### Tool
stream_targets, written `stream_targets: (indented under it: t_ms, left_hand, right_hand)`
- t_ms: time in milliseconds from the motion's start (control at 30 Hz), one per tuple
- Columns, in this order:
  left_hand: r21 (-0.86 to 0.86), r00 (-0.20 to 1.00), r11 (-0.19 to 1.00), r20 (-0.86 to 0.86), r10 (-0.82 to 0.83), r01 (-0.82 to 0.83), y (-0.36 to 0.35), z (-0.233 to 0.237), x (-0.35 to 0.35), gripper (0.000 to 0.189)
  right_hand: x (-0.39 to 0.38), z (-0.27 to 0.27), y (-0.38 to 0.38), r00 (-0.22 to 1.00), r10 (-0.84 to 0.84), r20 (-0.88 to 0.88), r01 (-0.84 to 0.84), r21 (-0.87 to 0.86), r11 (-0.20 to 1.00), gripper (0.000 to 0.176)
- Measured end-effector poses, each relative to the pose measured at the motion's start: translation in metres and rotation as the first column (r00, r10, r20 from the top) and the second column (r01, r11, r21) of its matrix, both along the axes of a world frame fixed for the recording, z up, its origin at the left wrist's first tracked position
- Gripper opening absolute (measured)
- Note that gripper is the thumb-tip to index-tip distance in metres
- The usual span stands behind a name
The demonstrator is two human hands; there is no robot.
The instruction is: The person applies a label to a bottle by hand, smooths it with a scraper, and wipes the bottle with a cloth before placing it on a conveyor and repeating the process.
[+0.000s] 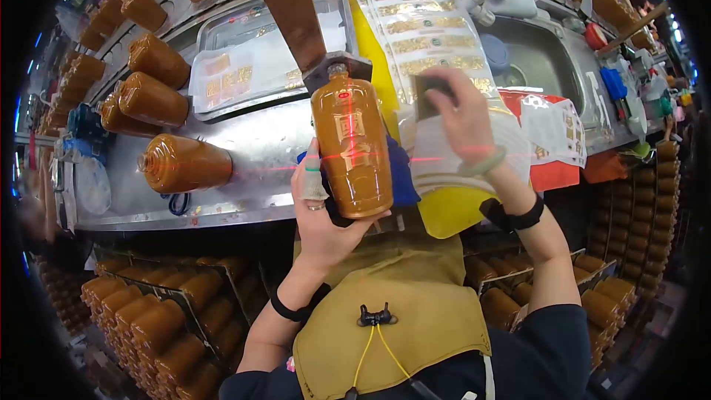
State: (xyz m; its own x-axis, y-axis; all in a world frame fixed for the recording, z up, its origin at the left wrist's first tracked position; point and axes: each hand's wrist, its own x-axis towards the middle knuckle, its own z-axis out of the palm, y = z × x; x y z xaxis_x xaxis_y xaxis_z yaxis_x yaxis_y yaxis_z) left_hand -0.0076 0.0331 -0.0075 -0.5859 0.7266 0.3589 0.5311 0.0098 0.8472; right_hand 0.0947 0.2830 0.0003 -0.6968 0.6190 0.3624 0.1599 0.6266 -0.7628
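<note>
My left hand (320, 215) grips a brown glazed bottle (352, 148) from below and holds it upright against a bracket on a brown post (287, 7). Red laser lines cross the bottle's front. My right hand (463, 115) reaches to the right of the bottle, over a sheet of gold labels (426, 26), with a small dark piece (432, 96) at its fingertips. A pale bangle sits on that wrist, and a bandage wraps one left finger.
Several brown bottles (181, 163) lie on the steel bench (244, 207) at the left. A tray (222, 30) with label sheets stands behind them. A sink (541, 59) with a tap is at the right. Crates of bottles (155, 326) fill the floor on both sides.
</note>
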Motion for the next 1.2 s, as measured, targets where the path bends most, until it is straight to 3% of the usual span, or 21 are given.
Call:
stream_targets:
  t_ms: [67, 100, 133, 200, 300, 333, 433, 467, 533, 600, 667, 700, 733, 800, 867, 933, 967, 1067, 1100, 1133, 1200]
  left_hand:
    - [-0.011, 1.000, 1.000, -0.001, 0.013, -0.013, -0.002, -0.002, 0.002, 0.118]
    - [-0.015, 1.000, 1.000, -0.002, 0.019, -0.019, -0.004, -0.003, 0.003, 0.118]
    - [-0.034, 0.999, 0.999, 0.014, 0.032, -0.032, -0.004, -0.004, 0.004, 0.119]
    - [-0.045, 0.999, 0.998, 0.026, 0.047, -0.046, -0.005, -0.003, 0.004, 0.121]
    - [-0.056, 0.997, 0.997, -0.055, 0.047, -0.050, -0.005, 0.002, 0.006, 0.120]
    - [-0.073, 0.998, 0.996, -0.053, 0.042, -0.046, -0.006, 0.004, 0.006, 0.120]
    - [-0.109, 0.998, 0.993, -0.051, 0.029, -0.034, -0.012, 0.005, 0.004, 0.119]
    - [-0.128, 0.999, 0.991, -0.051, 0.016, -0.023, -0.014, 0.005, 0.004, 0.119]
    - [-0.111, 0.998, 0.994, -0.067, 0.011, -0.018, -0.013, 0.004, 0.003, 0.120]
    - [-0.089, 0.996, 0.996, -0.084, 0.001, -0.009, -0.011, 0.007, 0.002, 0.120]
    - [-0.081, 0.999, 0.996, -0.017, -0.040, 0.039, -0.013, 0.013, -0.001, 0.120]
    - [-0.087, 0.999, 0.996, -0.017, -0.034, 0.032, -0.016, 0.012, -0.005, 0.120]
    - [-0.042, 0.998, 0.998, 0.040, -0.051, 0.053, -0.019, 0.010, -0.011, 0.118]
    - [0.036, 0.993, 0.999, 0.114, -0.029, 0.025, -0.022, 0.014, -0.021, 0.106]
    - [0.087, 0.979, 0.996, 0.204, -0.012, -0.006, -0.023, 0.019, -0.034, 0.088]
    - [0.182, 0.972, 0.982, 0.213, -0.095, 0.056, -0.016, 0.023, -0.047, 0.071]
    - [0.155, 0.983, 0.980, 0.110, -0.146, 0.128, -0.010, 0.038, -0.050, 0.062]
    - [0.217, 0.969, 0.951, 0.065, -0.237, 0.218, 0.014, 0.057, -0.047, 0.059]
    - [0.239, 0.962, 0.938, 0.047, -0.268, 0.249, 0.019, 0.064, -0.043, 0.058]
    - [0.270, 0.889, 0.918, 0.278, -0.364, 0.291, 0.021, 0.072, -0.039, 0.053]
    - [0.311, 0.754, 0.894, 0.488, -0.440, 0.321, 0.016, 0.078, -0.036, 0.049]
  right_hand:
    - [0.005, 0.001, 0.049, 0.992, -0.078, -0.103, 0.060, -0.165, 0.984, 0.024]
    - [0.010, 0.010, 0.071, 0.982, -0.182, -0.053, 0.157, -0.314, 0.936, 0.027]
    - [0.011, 0.002, 0.098, 0.959, -0.284, 0.003, 0.280, -0.178, 0.943, 0.045]
    - [0.006, 0.022, 0.110, 0.872, -0.369, 0.320, 0.371, 0.056, 0.927, 0.060]
    - [0.004, -0.015, 0.139, 0.789, -0.357, 0.500, 0.268, 0.242, 0.932, 0.066]
    - [0.006, -0.020, 0.150, 0.791, -0.354, 0.500, 0.263, 0.245, 0.933, 0.066]
    - [0.013, -0.018, 0.180, 0.591, -0.335, 0.734, 0.257, 0.222, 0.941, 0.068]
    - [0.019, -0.022, 0.186, 0.592, -0.333, 0.734, 0.252, 0.223, 0.941, 0.068]
    - [0.036, -0.046, 0.198, 0.768, -0.361, 0.529, 0.276, 0.236, 0.932, 0.061]
    - [0.043, -0.055, 0.219, 0.835, -0.238, 0.497, 0.285, -0.021, 0.958, 0.052]
    - [0.050, -0.055, 0.233, 0.758, -0.005, 0.652, 0.150, -0.167, 0.975, 0.046]
    - [0.046, -0.040, 0.230, 0.617, -0.132, 0.776, 0.181, 0.023, 0.983, 0.039]
    - [0.043, -0.022, 0.219, 0.616, -0.117, 0.779, 0.173, 0.011, 0.985, 0.039]
    - [0.036, 0.019, 0.181, 0.538, -0.371, 0.757, 0.058, 0.406, 0.912, 0.033]
    - [0.027, 0.056, 0.136, 0.661, -0.279, 0.697, -0.012, 0.381, 0.924, 0.033]
    - [0.011, 0.105, 0.076, 0.723, -0.042, 0.690, -0.100, 0.164, 0.981, 0.031]
    - [0.006, 0.118, 0.053, 0.755, 0.085, 0.650, -0.177, 0.078, 0.981, 0.030]
    - [-0.005, 0.144, -0.010, 0.807, 0.426, 0.408, -0.389, -0.173, 0.905, 0.026]
    - [-0.008, 0.152, -0.026, 0.808, 0.426, 0.407, -0.389, -0.174, 0.905, 0.026]
    - [-0.010, 0.158, -0.039, 0.787, 0.511, 0.347, -0.435, -0.276, 0.857, 0.025]
    - [-0.005, 0.160, -0.054, 0.761, 0.586, 0.278, -0.478, -0.371, 0.796, 0.023]
